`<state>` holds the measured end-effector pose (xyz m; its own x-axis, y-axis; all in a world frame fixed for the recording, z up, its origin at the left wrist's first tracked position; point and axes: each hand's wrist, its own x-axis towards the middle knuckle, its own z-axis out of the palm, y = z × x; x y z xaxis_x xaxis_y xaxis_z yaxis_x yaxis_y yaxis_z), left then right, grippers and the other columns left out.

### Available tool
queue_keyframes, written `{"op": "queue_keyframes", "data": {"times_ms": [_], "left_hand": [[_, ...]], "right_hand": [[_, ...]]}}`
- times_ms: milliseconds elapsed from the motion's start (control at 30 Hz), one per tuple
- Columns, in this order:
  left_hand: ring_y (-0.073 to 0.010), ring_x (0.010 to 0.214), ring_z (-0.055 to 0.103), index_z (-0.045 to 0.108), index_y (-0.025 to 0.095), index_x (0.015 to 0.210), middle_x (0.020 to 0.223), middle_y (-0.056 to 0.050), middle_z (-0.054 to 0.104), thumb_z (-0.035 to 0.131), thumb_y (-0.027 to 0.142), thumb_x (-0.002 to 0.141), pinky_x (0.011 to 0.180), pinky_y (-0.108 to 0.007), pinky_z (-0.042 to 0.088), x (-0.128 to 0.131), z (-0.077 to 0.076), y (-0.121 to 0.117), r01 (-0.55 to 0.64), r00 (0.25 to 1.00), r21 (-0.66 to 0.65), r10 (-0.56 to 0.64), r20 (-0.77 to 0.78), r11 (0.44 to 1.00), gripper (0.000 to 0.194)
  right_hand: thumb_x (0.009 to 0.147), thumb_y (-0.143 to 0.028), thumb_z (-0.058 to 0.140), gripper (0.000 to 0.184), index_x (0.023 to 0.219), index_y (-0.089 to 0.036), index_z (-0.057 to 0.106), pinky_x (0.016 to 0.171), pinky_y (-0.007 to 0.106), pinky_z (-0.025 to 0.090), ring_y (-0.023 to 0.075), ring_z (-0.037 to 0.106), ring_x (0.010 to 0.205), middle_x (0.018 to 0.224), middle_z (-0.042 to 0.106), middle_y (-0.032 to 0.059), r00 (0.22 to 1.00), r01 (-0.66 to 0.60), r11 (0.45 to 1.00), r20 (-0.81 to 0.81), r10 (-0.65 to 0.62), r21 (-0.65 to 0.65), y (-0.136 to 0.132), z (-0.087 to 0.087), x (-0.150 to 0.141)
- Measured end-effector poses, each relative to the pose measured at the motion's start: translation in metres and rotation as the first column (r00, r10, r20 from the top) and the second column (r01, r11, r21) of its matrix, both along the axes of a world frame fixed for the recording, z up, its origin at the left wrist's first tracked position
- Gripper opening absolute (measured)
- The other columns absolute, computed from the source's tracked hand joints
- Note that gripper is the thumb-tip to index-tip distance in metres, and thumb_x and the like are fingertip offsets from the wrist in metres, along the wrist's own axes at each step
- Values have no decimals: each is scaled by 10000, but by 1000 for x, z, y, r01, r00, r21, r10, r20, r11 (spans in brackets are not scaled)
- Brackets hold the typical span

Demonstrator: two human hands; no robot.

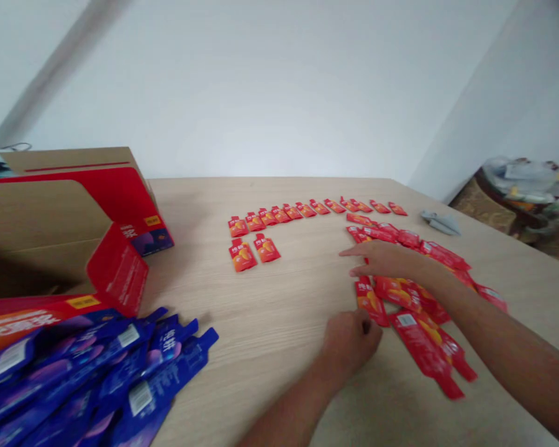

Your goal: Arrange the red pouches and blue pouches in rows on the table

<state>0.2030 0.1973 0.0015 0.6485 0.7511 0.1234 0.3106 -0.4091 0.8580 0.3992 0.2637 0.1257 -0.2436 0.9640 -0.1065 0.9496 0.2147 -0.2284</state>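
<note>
My left hand is closed, its curled fingers at the lower end of a red spouted pouch lying on the table. Just above that pouch reaches my right hand, fingers stretched out to the left and apart, holding nothing visible. Under and around my right forearm spreads a loose heap of red pouches, partly hidden by the arm. Farther back, a row of red-orange pouches lies face up across the table. Two more pouches lie in front of its left end, one beside the other.
At the left stands an open red cardboard box, with a pile of blue spouted pouches before it. A grey crumpled cloth-like item rests near the table's right edge. Beyond that edge is a patterned seat with plastic bags on it.
</note>
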Motion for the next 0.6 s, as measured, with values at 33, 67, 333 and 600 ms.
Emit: {"op": "queue_keyframes", "data": {"times_ms": [33,67,333,600], "left_hand": [[-163,575,524,642,206,722,648,1,619,582,291,892,554,-317,221,1,0,1,3,1000,4,-3,5,1000,200],[-163,577,511,634,205,721,644,3,603,566,298,905,560,-319,217,1,1,2,4,1000,8,-4,9,1000,217],[-150,580,440,436,208,623,586,33,449,498,325,914,577,-310,224,2,1,8,-6,999,13,5,39,1000,320],[-143,578,399,399,217,622,578,45,395,457,412,915,569,-298,244,2,3,9,-26,997,0,26,77,1000,356]], "right_hand": [[890,-457,704,527,1371,-241,717,1156,532,433,346,632,1295,1379,701,125,998,56,998,26,-56,-16,-18,1,19],[886,-456,699,491,1318,-229,748,1132,536,450,352,651,1259,1332,726,127,994,100,995,40,-99,-27,-36,1,34],[828,-617,739,572,1284,-273,731,1061,486,496,335,649,1223,1343,703,101,935,316,949,-164,-313,-13,-133,-37,41],[707,-599,855,686,1237,-204,672,1002,529,515,400,632,1208,1277,680,174,873,481,876,-119,-473,45,-171,-72,15]]}}
